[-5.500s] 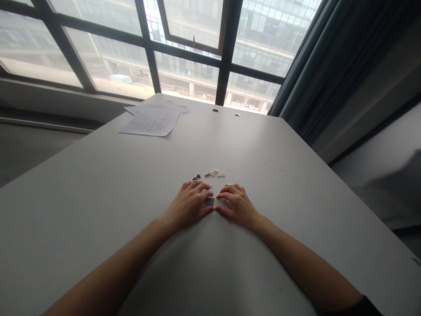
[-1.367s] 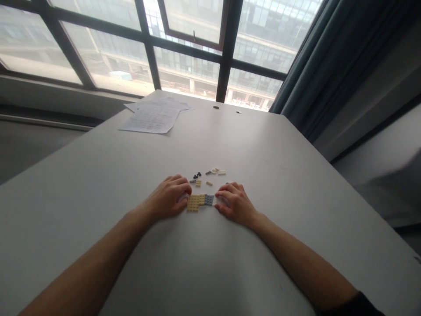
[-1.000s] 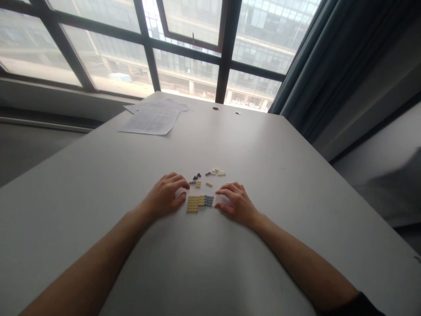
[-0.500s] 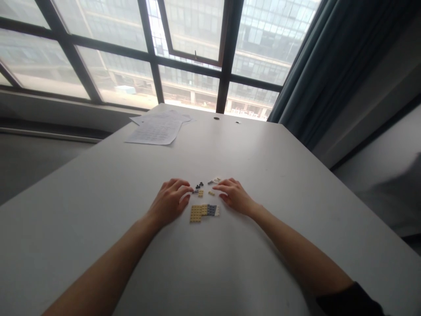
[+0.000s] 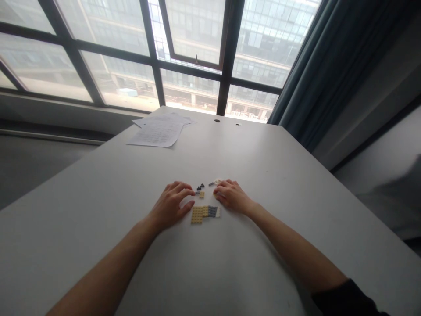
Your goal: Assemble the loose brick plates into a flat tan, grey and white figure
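Note:
My left hand rests on the table with thumb and fingers apart, holding nothing. Its index fingertip is beside a small grey building brick and a tan one. My right hand has its fingertips drawn together on a small tan brick, which they mostly cover. Between the wrists lies a flat row of joined bricks: a larger tan plate, a narrower tan part, a blue-grey part and a white end.
Small black bricks lie beyond my left fingertips. A grey piece and white pieces are beyond my right fingers. Paper sheets lie at the far left of the white table, before the window. A dark curtain hangs at right.
My right fingers have closed over the small tan brick, which lay uncovered before. My left thumb has moved toward the joined plates, away from its fingers. The view has shifted slightly.

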The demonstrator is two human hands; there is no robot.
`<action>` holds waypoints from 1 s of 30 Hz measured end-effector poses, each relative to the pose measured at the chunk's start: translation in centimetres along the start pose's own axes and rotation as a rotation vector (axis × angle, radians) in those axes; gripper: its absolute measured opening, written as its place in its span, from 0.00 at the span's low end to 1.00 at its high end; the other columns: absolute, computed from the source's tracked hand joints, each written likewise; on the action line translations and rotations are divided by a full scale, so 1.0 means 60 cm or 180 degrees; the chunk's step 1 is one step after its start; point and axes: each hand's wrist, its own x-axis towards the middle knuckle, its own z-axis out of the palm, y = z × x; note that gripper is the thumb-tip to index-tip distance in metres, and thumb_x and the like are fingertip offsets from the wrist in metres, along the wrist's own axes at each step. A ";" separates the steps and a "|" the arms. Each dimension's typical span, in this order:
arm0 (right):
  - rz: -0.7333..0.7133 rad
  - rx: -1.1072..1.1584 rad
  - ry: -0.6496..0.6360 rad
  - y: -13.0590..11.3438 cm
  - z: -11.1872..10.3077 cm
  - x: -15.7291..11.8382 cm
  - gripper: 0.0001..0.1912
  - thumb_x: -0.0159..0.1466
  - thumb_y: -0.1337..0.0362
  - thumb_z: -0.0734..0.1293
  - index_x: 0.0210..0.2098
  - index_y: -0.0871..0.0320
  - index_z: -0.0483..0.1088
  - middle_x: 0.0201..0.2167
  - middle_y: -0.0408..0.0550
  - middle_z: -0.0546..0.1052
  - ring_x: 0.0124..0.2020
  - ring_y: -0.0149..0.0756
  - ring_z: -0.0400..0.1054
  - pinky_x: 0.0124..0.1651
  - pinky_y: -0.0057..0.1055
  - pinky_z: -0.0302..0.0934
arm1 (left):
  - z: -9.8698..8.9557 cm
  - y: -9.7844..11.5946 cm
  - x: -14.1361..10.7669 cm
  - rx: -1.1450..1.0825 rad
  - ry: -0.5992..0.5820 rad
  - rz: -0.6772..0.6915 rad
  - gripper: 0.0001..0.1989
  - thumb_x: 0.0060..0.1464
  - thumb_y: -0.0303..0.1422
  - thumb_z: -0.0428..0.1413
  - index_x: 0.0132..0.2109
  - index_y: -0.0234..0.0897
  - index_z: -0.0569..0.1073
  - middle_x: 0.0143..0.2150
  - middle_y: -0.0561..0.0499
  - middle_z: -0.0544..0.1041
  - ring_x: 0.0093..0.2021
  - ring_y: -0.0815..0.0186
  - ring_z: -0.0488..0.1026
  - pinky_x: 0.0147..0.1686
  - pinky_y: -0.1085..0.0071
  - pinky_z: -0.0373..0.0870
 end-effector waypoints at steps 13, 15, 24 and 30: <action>0.0206 0.0814 0.0757 -0.015 -0.003 -0.045 0.08 0.59 0.66 0.69 0.39 0.55 0.72 0.45 0.48 0.73 0.49 0.40 0.63 0.54 0.40 0.55 | -0.011 0.041 -0.009 -0.0118 -0.0738 0.0169 0.31 0.44 0.50 0.61 0.52 0.39 0.69 0.49 0.45 0.71 0.51 0.54 0.65 0.52 0.58 0.59; 0.0192 0.0853 0.0787 -0.018 -0.003 -0.047 0.07 0.59 0.66 0.69 0.39 0.55 0.72 0.45 0.48 0.73 0.49 0.40 0.63 0.53 0.40 0.55 | -0.011 0.039 -0.010 -0.0142 -0.0743 0.0148 0.30 0.44 0.50 0.61 0.51 0.40 0.69 0.49 0.45 0.70 0.50 0.55 0.65 0.52 0.59 0.59; 0.0171 0.0813 0.0862 -0.020 0.002 -0.053 0.08 0.59 0.65 0.69 0.39 0.55 0.72 0.45 0.48 0.73 0.49 0.40 0.63 0.53 0.39 0.55 | -0.013 0.039 -0.011 -0.0172 -0.0731 0.0180 0.26 0.46 0.48 0.60 0.50 0.41 0.70 0.47 0.45 0.71 0.48 0.55 0.65 0.51 0.58 0.60; 0.0319 0.0739 0.0902 -0.012 0.009 -0.054 0.08 0.58 0.66 0.70 0.38 0.55 0.72 0.44 0.48 0.74 0.48 0.40 0.63 0.53 0.39 0.54 | -0.012 0.043 -0.011 -0.0153 -0.0737 0.0238 0.21 0.50 0.45 0.59 0.49 0.41 0.71 0.46 0.46 0.71 0.47 0.56 0.66 0.49 0.59 0.61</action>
